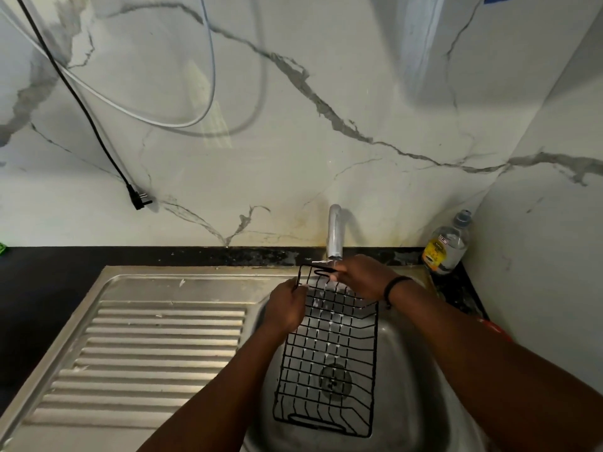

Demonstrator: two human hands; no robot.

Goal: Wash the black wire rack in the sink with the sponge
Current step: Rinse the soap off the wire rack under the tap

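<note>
Nearest the camera, two bare forearms reach forward over a stainless steel sink, whose round drain shows through the mesh of the black wire rack. The rack stands tilted in the basin, its near end low by the front wall and its far end raised toward the tap. To the left of the basin lies the ribbed draining board, with a few pale flecks on it. The left hand is clenched on the rack's left edge near the upper corner, so that grip is plainly grasping the wire. The right hand, with a dark band on its wrist, lies over the rack's top end, fingers curled on the rim; whether it holds anything besides the wire cannot be told. Water runs from the chrome tap onto the mesh between the hands. Beyond, on the dark tabletop, a clear plastic bottle with a yellow label stands in the right corner. Farthest, a black plug and white cable hang against the marbled wall.
</note>
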